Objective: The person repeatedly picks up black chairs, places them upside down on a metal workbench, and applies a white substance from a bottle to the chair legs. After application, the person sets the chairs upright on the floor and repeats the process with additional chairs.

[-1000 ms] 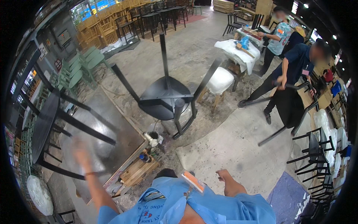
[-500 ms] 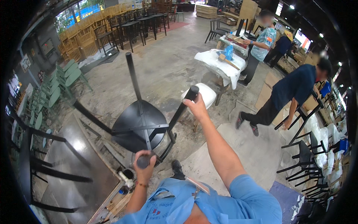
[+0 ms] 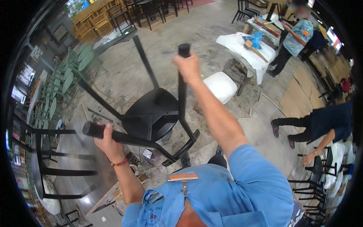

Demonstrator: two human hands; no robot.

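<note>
**Black chair held upside down by two of its legs**

Black metal fills the middle of the scene: an upturned chair (image 3: 151, 117), round seat facing down and legs pointing outward, is held above the concrete floor (image 3: 181, 34) by a person in a blue shirt. The left hand (image 3: 107, 138), a beaded band at its wrist, is closed around one leg near its capped end. The right hand (image 3: 188, 66) is clenched around another leg just below its tip, arm stretched forward. The chair's curved backrest hangs lowest, close to the person's body. Just beyond the seat stands a white stool (image 3: 220, 86). Further off, a bench draped in white cloth (image 3: 242, 49) carries a blue bag and a wooden mallet, with a person in a patterned shirt (image 3: 297, 36) beside it. At right, another person in dark blue (image 3: 325, 123) bends toward stacked black chairs (image 3: 314, 185). Green chairs (image 3: 72, 72) line the left side.
</note>
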